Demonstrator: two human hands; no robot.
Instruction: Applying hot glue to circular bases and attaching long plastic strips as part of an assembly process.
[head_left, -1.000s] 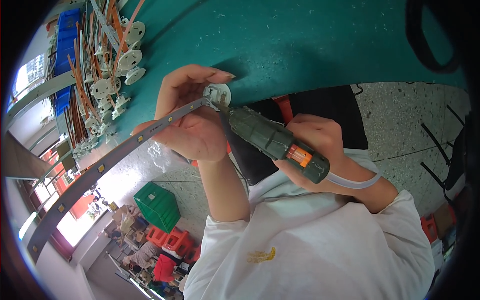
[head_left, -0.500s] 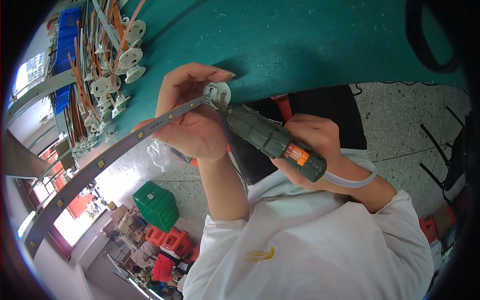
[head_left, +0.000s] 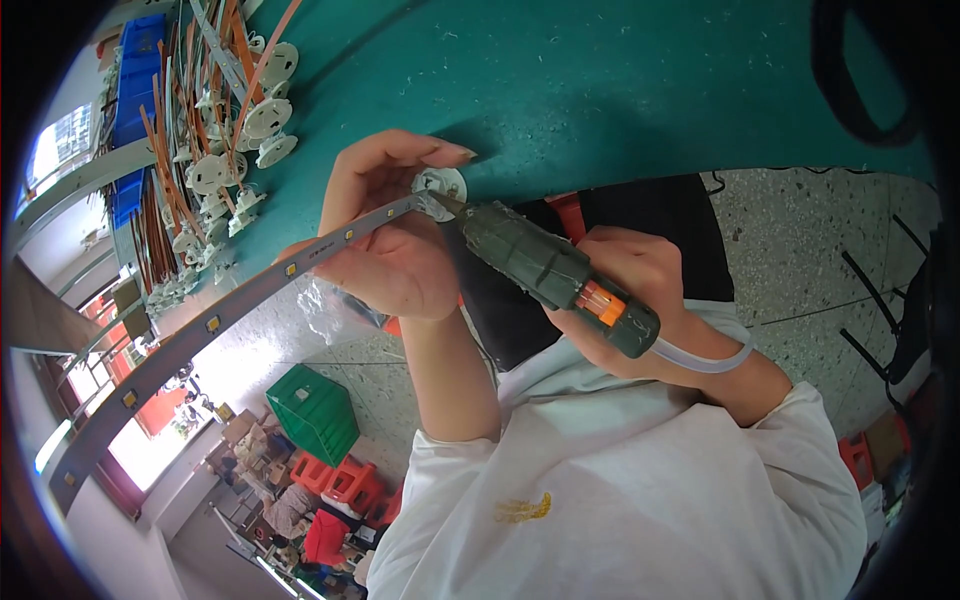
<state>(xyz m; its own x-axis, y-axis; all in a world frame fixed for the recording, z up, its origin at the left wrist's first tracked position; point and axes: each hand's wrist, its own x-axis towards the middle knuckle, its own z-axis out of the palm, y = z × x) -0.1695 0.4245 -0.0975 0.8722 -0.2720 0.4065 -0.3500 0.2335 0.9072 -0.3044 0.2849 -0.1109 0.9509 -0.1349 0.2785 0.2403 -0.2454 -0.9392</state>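
Observation:
My left hand [head_left: 405, 275] is closed around the end of an LED strip [head_left: 250, 295], a grey bar with small yellow LEDs that runs down to the lower left. At that end sits a round white plastic cap [head_left: 452, 182], between my fingertips and thumb. A dark green hot glue gun [head_left: 525, 255] with an orange window is gripped in my right hand [head_left: 640, 275]. Its nozzle points left and meets the joint between strip and cap, where whitish glue [head_left: 436, 207] shows. From the gun's rear a translucent glue stick [head_left: 715, 365] curves over my right forearm.
On the green table [head_left: 620, 80], at left, lie several strips ending in white round caps [head_left: 268, 118], beside a blue bin [head_left: 138, 80]. A green crate [head_left: 312, 412] and red stools [head_left: 350, 482] stand on the floor. Dark chair legs [head_left: 865, 310] are at right.
The strip, cap and both hands have shifted slightly right. The glue gun has tipped a little, its nozzle staying at the joint, where more whitish glue shows.

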